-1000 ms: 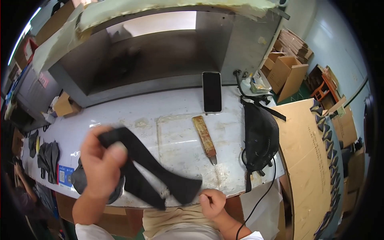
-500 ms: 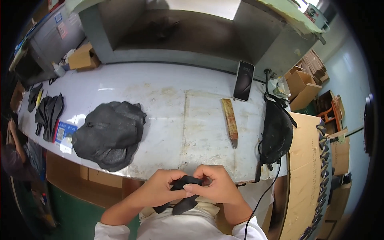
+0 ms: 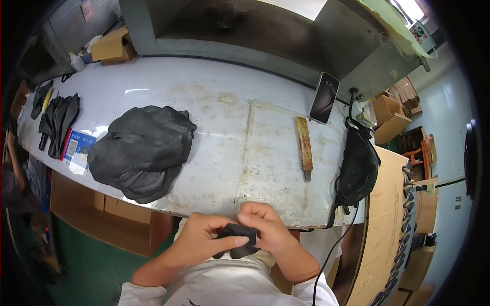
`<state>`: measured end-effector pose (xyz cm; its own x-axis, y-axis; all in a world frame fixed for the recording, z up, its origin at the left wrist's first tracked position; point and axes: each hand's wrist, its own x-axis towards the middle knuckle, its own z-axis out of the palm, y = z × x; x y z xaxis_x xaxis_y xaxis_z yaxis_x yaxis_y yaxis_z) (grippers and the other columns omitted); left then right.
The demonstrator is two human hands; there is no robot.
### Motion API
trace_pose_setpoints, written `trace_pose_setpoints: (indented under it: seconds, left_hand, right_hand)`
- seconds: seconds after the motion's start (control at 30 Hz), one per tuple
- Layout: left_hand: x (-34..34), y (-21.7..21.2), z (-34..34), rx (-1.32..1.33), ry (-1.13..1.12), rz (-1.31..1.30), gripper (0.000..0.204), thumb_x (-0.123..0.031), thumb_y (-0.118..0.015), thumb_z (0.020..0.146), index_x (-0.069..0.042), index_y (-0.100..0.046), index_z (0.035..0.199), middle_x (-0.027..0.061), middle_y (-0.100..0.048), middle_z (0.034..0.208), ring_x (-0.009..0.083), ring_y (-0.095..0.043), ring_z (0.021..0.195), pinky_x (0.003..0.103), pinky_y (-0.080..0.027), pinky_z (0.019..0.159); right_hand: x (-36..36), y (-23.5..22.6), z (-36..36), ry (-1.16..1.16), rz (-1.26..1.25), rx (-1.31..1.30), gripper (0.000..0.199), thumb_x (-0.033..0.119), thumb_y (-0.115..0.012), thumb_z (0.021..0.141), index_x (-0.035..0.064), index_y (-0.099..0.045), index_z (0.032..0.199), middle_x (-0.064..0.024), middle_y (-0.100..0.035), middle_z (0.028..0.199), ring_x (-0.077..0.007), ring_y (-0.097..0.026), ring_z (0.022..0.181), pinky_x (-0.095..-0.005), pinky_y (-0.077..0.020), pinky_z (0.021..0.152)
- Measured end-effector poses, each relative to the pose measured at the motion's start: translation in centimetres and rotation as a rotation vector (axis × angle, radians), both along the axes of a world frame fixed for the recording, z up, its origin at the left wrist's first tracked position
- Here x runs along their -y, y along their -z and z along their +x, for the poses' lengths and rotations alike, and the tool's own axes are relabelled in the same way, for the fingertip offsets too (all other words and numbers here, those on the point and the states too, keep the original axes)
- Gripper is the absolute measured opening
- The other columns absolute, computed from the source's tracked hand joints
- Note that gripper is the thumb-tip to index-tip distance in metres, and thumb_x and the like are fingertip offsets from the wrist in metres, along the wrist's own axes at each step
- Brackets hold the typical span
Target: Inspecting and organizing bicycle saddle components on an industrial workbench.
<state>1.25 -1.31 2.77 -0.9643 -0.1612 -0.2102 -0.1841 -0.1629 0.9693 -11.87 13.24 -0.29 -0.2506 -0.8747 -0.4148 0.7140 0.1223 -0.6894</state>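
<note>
Close to my body, at the table's front edge, both hands are closed on a small, soft black piece (image 3: 244,247) that looks like leather or cloth. My left hand (image 3: 200,238) grips its left side, the thumb lying across the front. At its right edge my right hand (image 3: 274,230) pinches it, fingers bent; part of the piece is hidden by the fingers. Beyond my hands to the left lies a large heap of black sheet material (image 3: 143,153). A flat blade tool (image 3: 304,148) with a worn yellow-brown handle rests on the right part of the table.
A phone (image 3: 324,98) leans at the back right, above a black bag (image 3: 360,166) with a cable. Black strips (image 3: 61,125) and a blue card (image 3: 79,148) lie far left. A grey metal hood (image 3: 245,48) spans the table's back. Cardboard (image 3: 380,204) stands right.
My right hand has turned and shifted around the black piece, which now hangs less far down and looks more bunched up. The whole view has tilted a little.
</note>
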Motion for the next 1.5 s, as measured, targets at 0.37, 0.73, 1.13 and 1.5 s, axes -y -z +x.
trace_pose_setpoints:
  seconds: [0.37,0.73,1.13,1.5]
  left_hand:
    - [0.4,1.1,0.6,-0.061,-0.163,0.332,0.021,-0.003,-0.074,0.087,0.005,-0.068,0.105,0.0022,-0.068,0.086,0.0058,-0.06,0.076,0.02,-0.049,0.064]
    - [0.4,2.3,-0.7,-0.028,-0.225,0.777,0.015,-0.004,-0.069,0.089,0.004,-0.065,0.102,0.0086,-0.07,0.092,0.0112,-0.065,0.081,0.025,-0.052,0.072]
    - [-0.1,2.9,-1.6,0.035,-0.218,0.884,0.016,-0.008,-0.068,0.091,0.002,-0.063,0.102,0.0104,-0.069,0.09,0.0155,-0.067,0.08,0.029,-0.056,0.073]
    - [-0.6,3.5,-1.3,-0.022,-0.267,0.817,0.02,-0.004,-0.07,0.088,0.003,-0.065,0.106,0.0096,-0.071,0.09,0.0151,-0.068,0.079,0.029,-0.055,0.071]
  right_hand:
    - [-0.2,-2.7,-0.4,-0.004,-0.08,-0.721,0.024,0.013,-0.053,0.1,0.0015,-0.054,0.079,-0.0003,-0.051,0.066,-0.0078,-0.044,0.058,-0.0262,-0.0364,0.052]
    - [-0.1,-2.7,0.7,0.083,-0.086,-0.69,0.026,0.017,-0.053,0.101,0.002,-0.052,0.08,-0.0029,-0.051,0.064,-0.0095,-0.045,0.056,-0.0269,-0.0376,0.053]
    - [-1.3,-0.4,0.1,0.127,-0.033,-0.54,0.022,0.018,-0.055,0.1,0.0009,-0.058,0.086,0.0014,-0.054,0.066,-0.0058,-0.048,0.061,-0.0248,-0.0389,0.054]
    - [-2.3,-0.3,0.6,-0.102,-0.21,-0.257,0.029,0.026,-0.059,0.101,-0.002,-0.066,0.095,-0.0002,-0.063,0.079,-0.0045,-0.053,0.069,-0.0236,-0.0435,0.059]
